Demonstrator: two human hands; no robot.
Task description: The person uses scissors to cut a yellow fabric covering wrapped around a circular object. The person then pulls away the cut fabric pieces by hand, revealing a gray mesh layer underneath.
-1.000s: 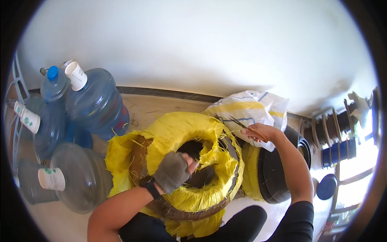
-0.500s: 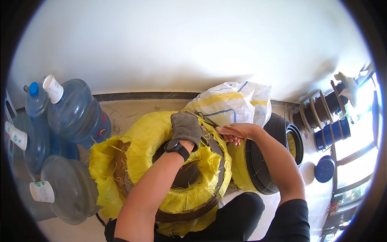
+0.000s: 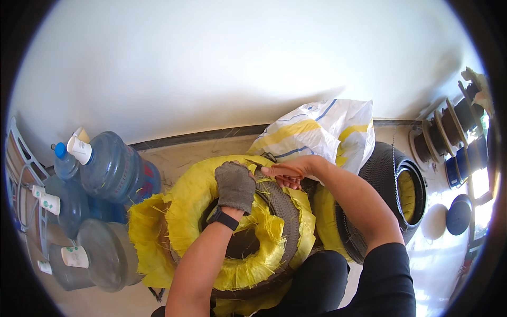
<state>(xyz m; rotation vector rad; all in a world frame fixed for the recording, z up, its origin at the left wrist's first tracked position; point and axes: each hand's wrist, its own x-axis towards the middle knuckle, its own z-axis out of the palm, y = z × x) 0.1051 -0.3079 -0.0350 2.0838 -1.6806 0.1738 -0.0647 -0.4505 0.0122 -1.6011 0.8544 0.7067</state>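
Note:
A large dark, textured roll (image 3: 289,232) lies in front of me, partly covered by torn yellow woven wrapping (image 3: 185,185) with frayed edges. My left hand (image 3: 235,185), in a grey glove, is closed on the wrapping at the roll's far side. What lies under its fingers is mostly hidden. My bare right hand (image 3: 296,174) holds scissors (image 3: 288,168) with orange handles. Their dark tip points left, toward the wrapping's edge beside my gloved fingers.
Large blue and grey water bottles (image 3: 119,166) with paper cups on their necks stand at the left. A white woven sack (image 3: 317,129) lies behind the roll. Another black roll (image 3: 369,201) with yellow wrapping sits at the right. Cable spools (image 3: 443,129) stand near the window.
The view has shifted, so the bottles and rolls sit lower in the picture. My right hand has come closer to my gloved left hand, which stays on the yellow wrapping.

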